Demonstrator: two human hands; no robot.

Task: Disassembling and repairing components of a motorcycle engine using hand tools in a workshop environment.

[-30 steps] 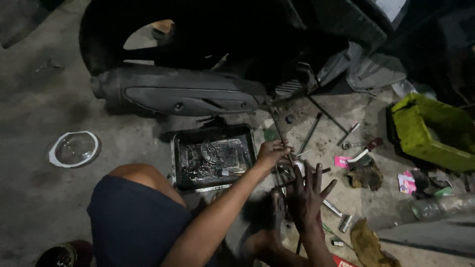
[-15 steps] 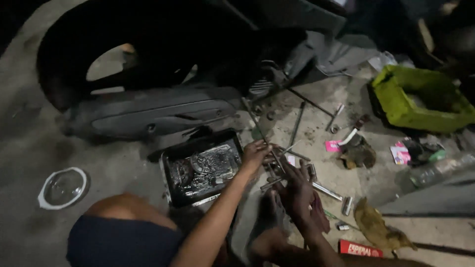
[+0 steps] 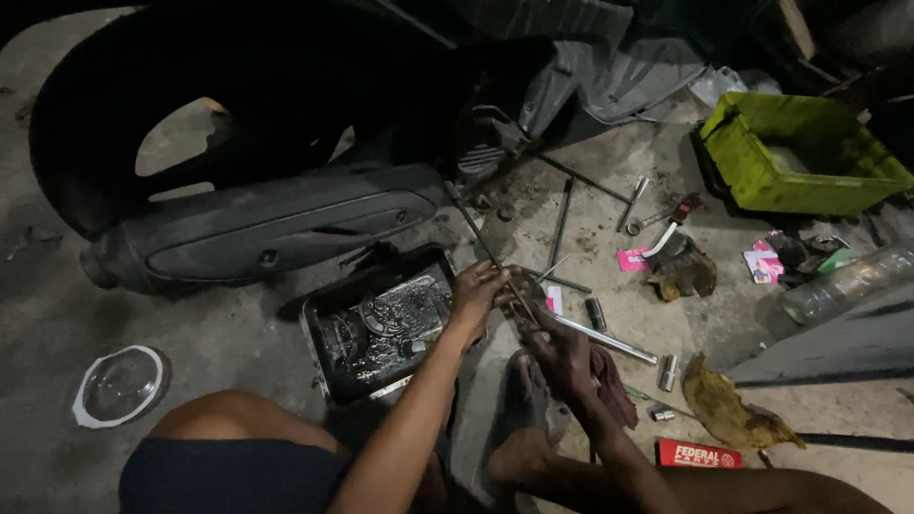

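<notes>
My left hand (image 3: 479,291) and my right hand (image 3: 562,350) meet over a small dark metal part (image 3: 522,309) just right of an oily metal tray (image 3: 324,328). The left hand's fingers pinch the part from the left. The right hand's fingers curl on it from below. It is too dim to see the part's shape. A thin rod (image 3: 473,228) slants from the scooter's underside down to my hands. A scooter (image 3: 286,224) with a dark exhaust stands behind them.
Sockets, a long steel bar (image 3: 609,341) and wrenches (image 3: 633,202) lie on the concrete to the right. A green plastic bin (image 3: 762,181) stands at the far right, with a dirty rag (image 3: 728,409), a red box (image 3: 698,454) and a plastic bottle (image 3: 838,284) nearer. A round clear lid (image 3: 121,385) lies left.
The view has swung, so the scene sits lower and more to the right. My right hand's spread fingers have curled in on the part. The left hand stays at the part.
</notes>
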